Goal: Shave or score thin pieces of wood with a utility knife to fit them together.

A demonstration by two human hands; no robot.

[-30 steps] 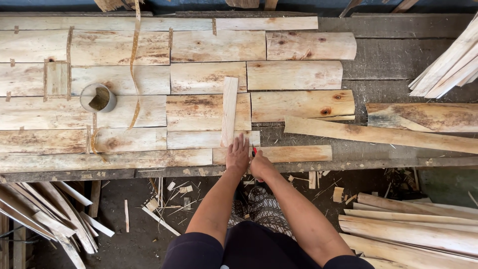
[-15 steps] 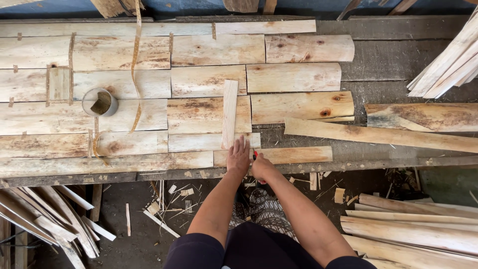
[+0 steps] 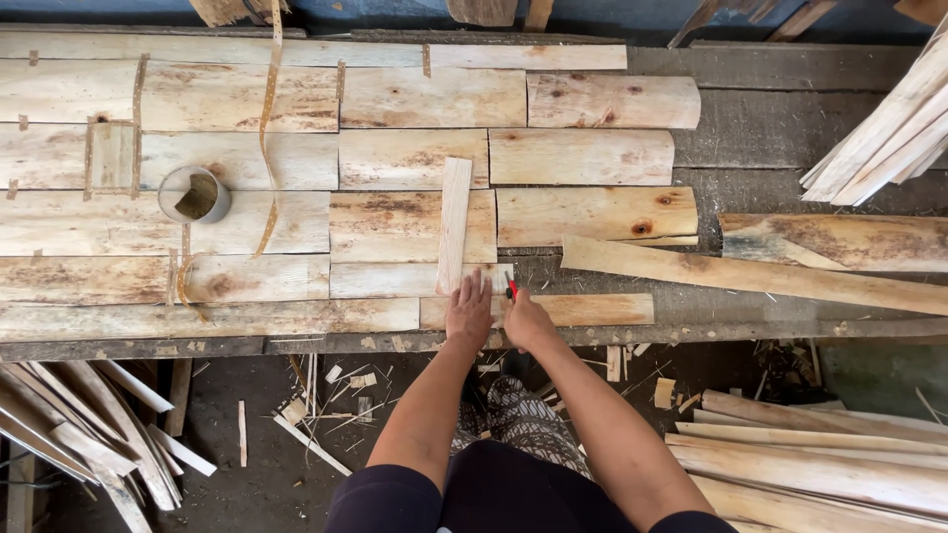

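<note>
Wood strip [image 3: 453, 225] upright above left hand [image 3: 469, 312]; touching

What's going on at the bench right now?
A person leans over a workbench covered in rows of flat pale wood slabs. The left hand presses flat at the lower end of a narrow upright strip laid across the slabs. The right hand holds a small red tool beside it.

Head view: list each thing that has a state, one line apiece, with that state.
left hand: flat, palm down on the boards, fingers spread.
right hand: closed in a grip on the red tool.
red tool: held, tip showing above the fist.
narrow wood strip: lying lengthwise across the boards, just above the fingers.
round container: upright, open-topped.
</note>
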